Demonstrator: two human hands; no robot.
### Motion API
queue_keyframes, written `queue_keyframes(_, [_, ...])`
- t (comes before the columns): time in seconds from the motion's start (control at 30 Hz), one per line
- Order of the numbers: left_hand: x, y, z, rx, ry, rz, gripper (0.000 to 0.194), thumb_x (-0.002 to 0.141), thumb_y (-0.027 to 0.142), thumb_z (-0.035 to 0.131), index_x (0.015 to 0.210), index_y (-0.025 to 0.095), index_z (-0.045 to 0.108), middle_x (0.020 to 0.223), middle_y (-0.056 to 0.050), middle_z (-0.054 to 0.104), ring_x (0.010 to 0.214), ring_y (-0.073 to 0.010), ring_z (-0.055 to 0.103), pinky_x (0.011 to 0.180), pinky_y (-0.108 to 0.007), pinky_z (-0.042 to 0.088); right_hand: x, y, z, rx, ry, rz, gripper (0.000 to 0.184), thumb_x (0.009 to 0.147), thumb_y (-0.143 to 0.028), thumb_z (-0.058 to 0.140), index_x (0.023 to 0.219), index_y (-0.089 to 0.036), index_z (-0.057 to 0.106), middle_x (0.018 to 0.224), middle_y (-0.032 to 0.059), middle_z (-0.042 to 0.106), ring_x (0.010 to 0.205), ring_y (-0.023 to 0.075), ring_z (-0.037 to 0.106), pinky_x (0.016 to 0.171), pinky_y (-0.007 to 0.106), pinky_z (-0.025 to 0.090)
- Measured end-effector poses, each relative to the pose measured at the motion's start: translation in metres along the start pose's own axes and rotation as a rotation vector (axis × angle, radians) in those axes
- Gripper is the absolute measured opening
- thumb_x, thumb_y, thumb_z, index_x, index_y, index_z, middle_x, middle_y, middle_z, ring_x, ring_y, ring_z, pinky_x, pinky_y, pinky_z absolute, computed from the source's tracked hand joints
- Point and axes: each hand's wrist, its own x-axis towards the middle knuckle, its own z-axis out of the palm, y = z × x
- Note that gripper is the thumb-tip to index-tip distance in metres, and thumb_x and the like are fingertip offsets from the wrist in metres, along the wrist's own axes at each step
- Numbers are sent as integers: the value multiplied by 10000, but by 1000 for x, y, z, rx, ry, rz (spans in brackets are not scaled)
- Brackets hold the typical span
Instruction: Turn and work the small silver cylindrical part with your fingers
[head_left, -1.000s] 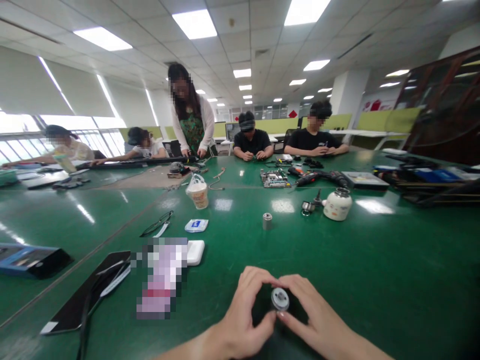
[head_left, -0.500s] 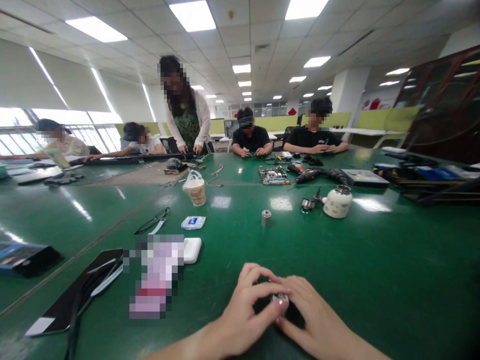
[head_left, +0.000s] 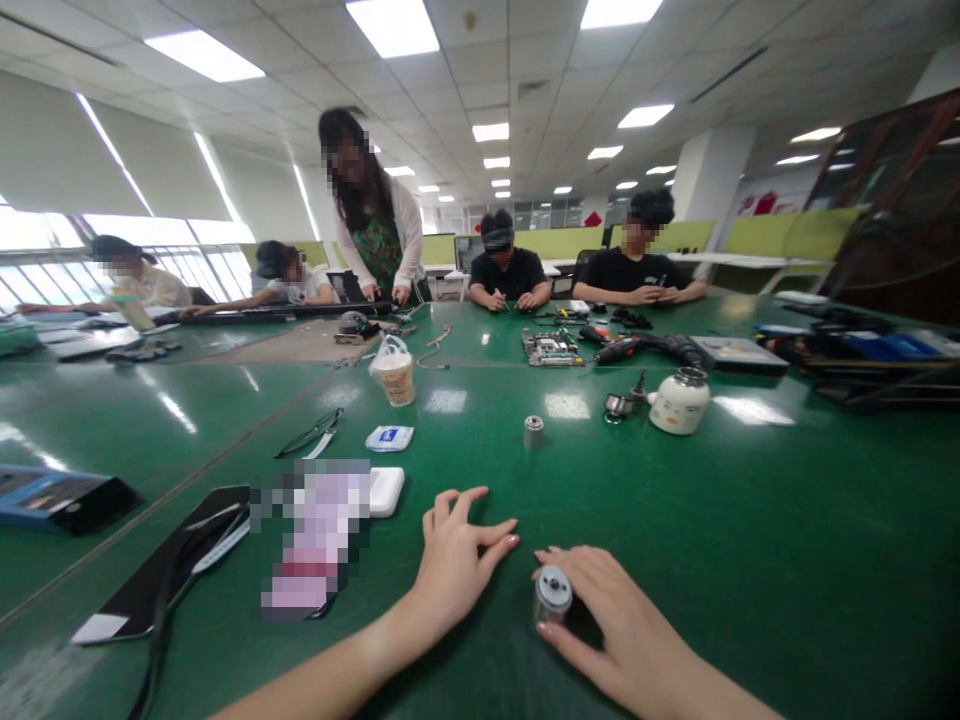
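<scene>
A small cylindrical metal motor (head_left: 553, 598) stands upright on the green table, its round top with a dark centre facing up. My right hand (head_left: 604, 615) is curved round it from the right, with the thumb at its near side and the fingers behind. To the left, my left hand (head_left: 457, 560) hovers low over the table, fingers spread and nothing in them. A second, similar metal cylinder (head_left: 533, 432) stands upright farther out, touched by neither hand.
Left of my hands lie a blurred-out pink object (head_left: 319, 535), a white case (head_left: 386, 492) and a black strap (head_left: 169, 570). Ahead are a bagged cup (head_left: 394, 372), a white jar (head_left: 679, 402), a circuit board (head_left: 553, 347) and a power drill (head_left: 626, 345). Several people work around the table's far side.
My left hand has let go of the motor and moved left and away, its fingers spreading. My right hand stays round the motor, now more exposed. The camera view shifted slightly.
</scene>
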Motion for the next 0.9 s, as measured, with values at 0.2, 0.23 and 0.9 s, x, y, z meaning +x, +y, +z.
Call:
queue_keyframes(0.2, [1, 29, -21, -309, -17, 134, 191, 905, 278, 641, 1048, 343, 750, 1129, -12, 723, 1107, -256, 529, 970, -466, 392, 0, -1, 1, 20, 38, -24, 425, 875, -295, 627, 1268, -160, 539, 1206, 139, 653, 1102, 282, 603, 961, 480, 494])
queue_keyframes(0.23, [0, 35, -25, -384, -52, 165, 189, 902, 276, 649, 1051, 334, 749, 1095, -1, 740, 1099, -242, 550, 975, -438, 397, -1, -1, 2, 28, 45, -29, 408, 875, -289, 626, 1255, -163, 543, 1190, 137, 657, 1088, 278, 606, 953, 476, 497])
queue_keyframes(0.9, [-16, 48, -19, -678, -137, 173, 200, 908, 214, 643, 1043, 312, 754, 1013, 15, 771, 937, -182, 678, 877, -320, 456, 5, -4, 0, 78, 70, -51, 303, 869, -246, 630, 1156, -188, 551, 1103, 105, 652, 1013, 262, 583, 900, 444, 470])
